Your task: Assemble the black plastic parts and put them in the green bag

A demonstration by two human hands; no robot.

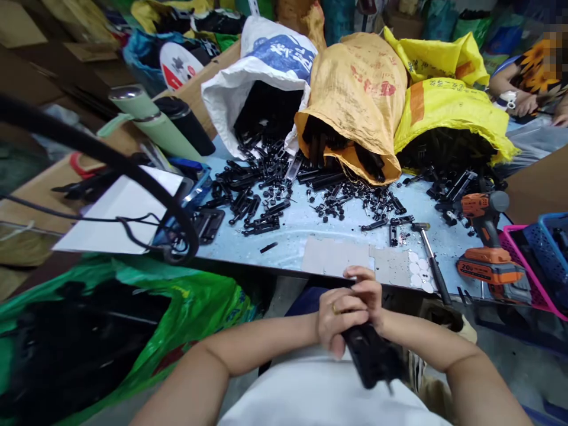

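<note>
head-worn | facing forward-down | near right hand (369,294) | edges seemingly warped

Bright, even light from above, rather cool. Soft glare on the pale blue table (310,228) and on the yellow sack (448,106); only weak shadows below the sacks. Strong bending toward the left and right edges. Out of focus on the near black band (89,148); motion blur on the black part (370,355).
</note>
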